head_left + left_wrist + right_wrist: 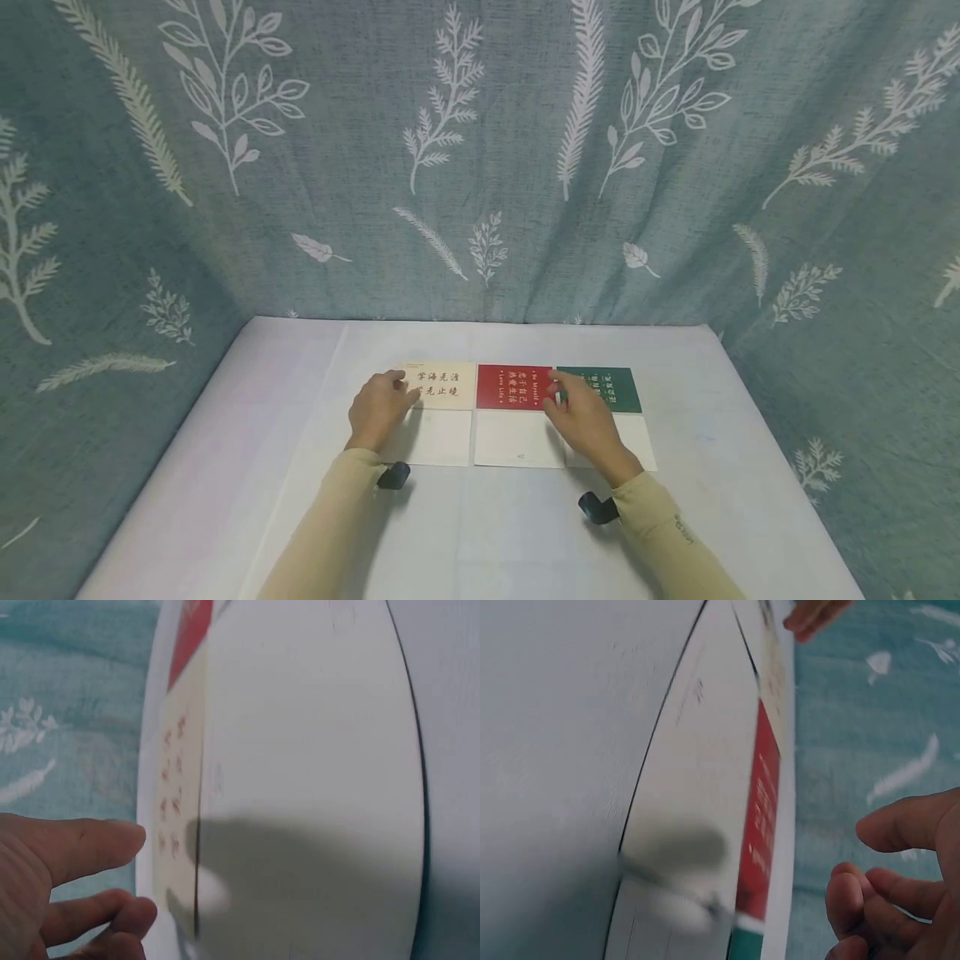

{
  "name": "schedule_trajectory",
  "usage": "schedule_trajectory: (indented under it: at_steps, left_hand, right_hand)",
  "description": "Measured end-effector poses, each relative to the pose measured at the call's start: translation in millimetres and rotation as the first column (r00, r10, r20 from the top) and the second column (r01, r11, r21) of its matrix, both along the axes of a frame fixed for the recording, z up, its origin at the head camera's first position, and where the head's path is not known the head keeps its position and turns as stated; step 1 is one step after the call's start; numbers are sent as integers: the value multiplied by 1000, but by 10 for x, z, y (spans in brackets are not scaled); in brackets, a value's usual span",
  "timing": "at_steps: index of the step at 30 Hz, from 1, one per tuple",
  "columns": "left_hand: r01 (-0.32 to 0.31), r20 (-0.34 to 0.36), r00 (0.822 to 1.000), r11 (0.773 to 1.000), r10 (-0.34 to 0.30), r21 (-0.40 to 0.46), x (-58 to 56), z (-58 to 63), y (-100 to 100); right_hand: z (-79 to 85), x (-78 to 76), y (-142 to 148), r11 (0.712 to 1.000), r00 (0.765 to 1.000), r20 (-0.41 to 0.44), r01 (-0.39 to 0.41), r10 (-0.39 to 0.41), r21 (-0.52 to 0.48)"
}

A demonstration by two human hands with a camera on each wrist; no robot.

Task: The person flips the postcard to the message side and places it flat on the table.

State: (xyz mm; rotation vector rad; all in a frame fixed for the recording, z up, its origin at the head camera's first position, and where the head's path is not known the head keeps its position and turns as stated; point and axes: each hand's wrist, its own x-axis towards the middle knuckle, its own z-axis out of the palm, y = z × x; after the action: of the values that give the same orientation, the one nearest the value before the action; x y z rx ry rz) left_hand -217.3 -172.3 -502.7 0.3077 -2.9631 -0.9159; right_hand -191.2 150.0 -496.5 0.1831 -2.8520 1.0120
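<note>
In the head view, a cream card (450, 402), a red card (510, 387) and a green card (624, 393), all with printed writing, lie in a back row. Three white cards (517, 440) form a row directly in front of them. My left hand (380, 408) hovers at the cream card's left edge, thumb and fingers apart with nothing between them. Over the border of the red and green cards is my right hand (588, 421), its fingers loosely bent and holding nothing. It hides part of the green card and of the right white card.
The cards lie flat on a white-covered table (510, 533). A blue-green curtain (525, 250) with white leaf prints rises behind the table and along both sides. A dark wrist camera (597, 508) sits at the right cuff, another (393, 476) at the left.
</note>
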Motion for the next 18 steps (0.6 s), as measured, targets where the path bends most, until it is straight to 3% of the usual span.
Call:
schedule_trajectory:
  at_steps: [6, 12, 18]
  left_hand:
    - [-10, 0, 1000, 1000, 10, -21, -59, -32, -66]
    - [7, 21, 1000, 999, -6, -43, -124, -41, -58]
    - [38, 65, 997, 998, -35, -55, -146, -61, -59]
  right_hand:
    - [-31, -119, -278, 998, 999, 19, -47, 46, 39]
    - [-46, -242, -549, 996, 995, 48, -85, 86, -26]
    - [-82, -331, -871, 993, 984, 138, -103, 109, -50]
